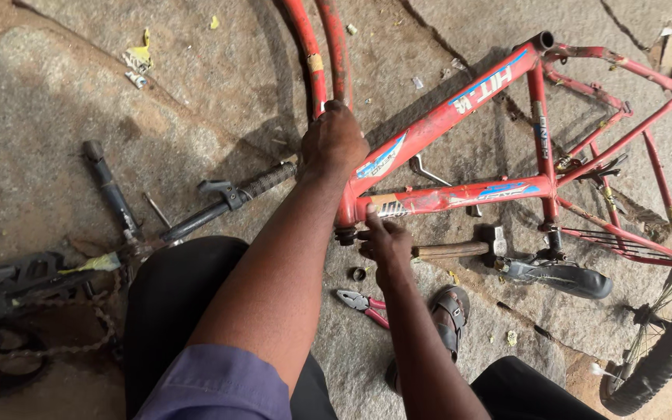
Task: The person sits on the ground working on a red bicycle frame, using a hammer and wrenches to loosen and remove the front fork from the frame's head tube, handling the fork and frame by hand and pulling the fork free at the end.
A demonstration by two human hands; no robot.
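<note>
Hands on a stripped red bicycle frame lying on stone ground: my left hand is closed around the frame's front end, steadying it, while my right hand pinches a small fitting at the lower end of the head tube. A hammer lies just beside the frame, pliers near it, handlebars apart to its left. I judge the headset work mid-step; next calls for a firm, steady hold.
</note>
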